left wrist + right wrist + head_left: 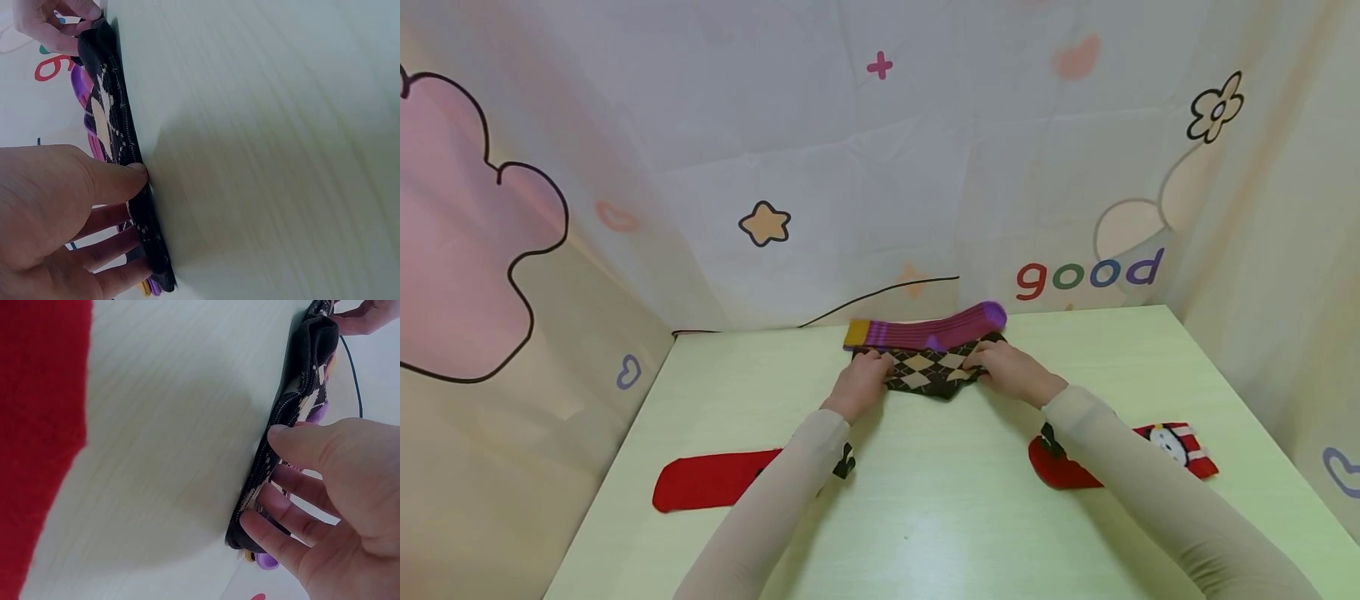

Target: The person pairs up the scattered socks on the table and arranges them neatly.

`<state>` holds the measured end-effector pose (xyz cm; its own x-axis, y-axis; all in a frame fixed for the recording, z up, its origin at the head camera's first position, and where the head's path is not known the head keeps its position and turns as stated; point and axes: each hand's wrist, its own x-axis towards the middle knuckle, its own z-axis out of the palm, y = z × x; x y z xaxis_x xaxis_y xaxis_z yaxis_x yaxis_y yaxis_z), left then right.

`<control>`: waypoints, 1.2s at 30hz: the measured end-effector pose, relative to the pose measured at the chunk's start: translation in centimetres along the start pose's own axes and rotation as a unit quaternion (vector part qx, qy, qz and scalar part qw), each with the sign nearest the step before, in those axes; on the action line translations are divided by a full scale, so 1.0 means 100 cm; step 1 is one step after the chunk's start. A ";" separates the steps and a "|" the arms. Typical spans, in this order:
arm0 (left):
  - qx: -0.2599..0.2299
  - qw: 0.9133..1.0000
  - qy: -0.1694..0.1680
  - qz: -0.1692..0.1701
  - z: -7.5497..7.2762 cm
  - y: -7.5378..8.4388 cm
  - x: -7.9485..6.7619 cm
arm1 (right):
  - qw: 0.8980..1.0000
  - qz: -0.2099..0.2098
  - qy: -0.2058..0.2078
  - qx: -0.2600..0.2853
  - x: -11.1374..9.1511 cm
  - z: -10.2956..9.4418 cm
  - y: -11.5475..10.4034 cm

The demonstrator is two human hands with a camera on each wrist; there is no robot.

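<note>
A black argyle sock (917,372) with cream and tan diamonds lies across the far part of the table. At its left end, my left hand (863,382) pinches it, the thumb on the near edge (132,178). My right hand (1017,372) grips the other end, and in the right wrist view its thumb and fingertips are at the dark edge of the argyle sock (256,481). Directly behind lies a striped purple-magenta sock (917,333) with a mustard cuff, partly covered by the argyle one.
Under the left forearm lies a red sock (707,481), partly hidden. Another red sock (1172,446) with a white character and striped cuff lies beneath the right forearm. A printed curtain (850,167) stands along the back edge and sides of the pale table (925,517).
</note>
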<state>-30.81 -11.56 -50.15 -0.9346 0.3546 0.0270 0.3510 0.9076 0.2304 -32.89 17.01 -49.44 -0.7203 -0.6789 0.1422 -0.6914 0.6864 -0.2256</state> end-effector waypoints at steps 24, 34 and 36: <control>-0.002 0.997 0.055 0.053 -0.009 -0.017 -0.028 | 0.999 -0.020 0.041 -0.005 0.002 0.003 -0.019; -0.030 0.996 0.084 0.013 -0.025 -0.035 -0.060 | 0.999 -0.019 0.042 0.011 0.006 0.006 -0.049; -0.034 0.996 0.084 0.011 -0.027 -0.039 -0.066 | 0.999 -0.023 0.044 0.010 0.007 0.009 -0.053</control>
<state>-26.16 -18.01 -48.61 -0.9251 0.3263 0.1943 0.3722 0.8809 0.2925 -29.62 12.67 -48.96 -0.6899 -0.6843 0.2361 -0.7239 0.6487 -0.2351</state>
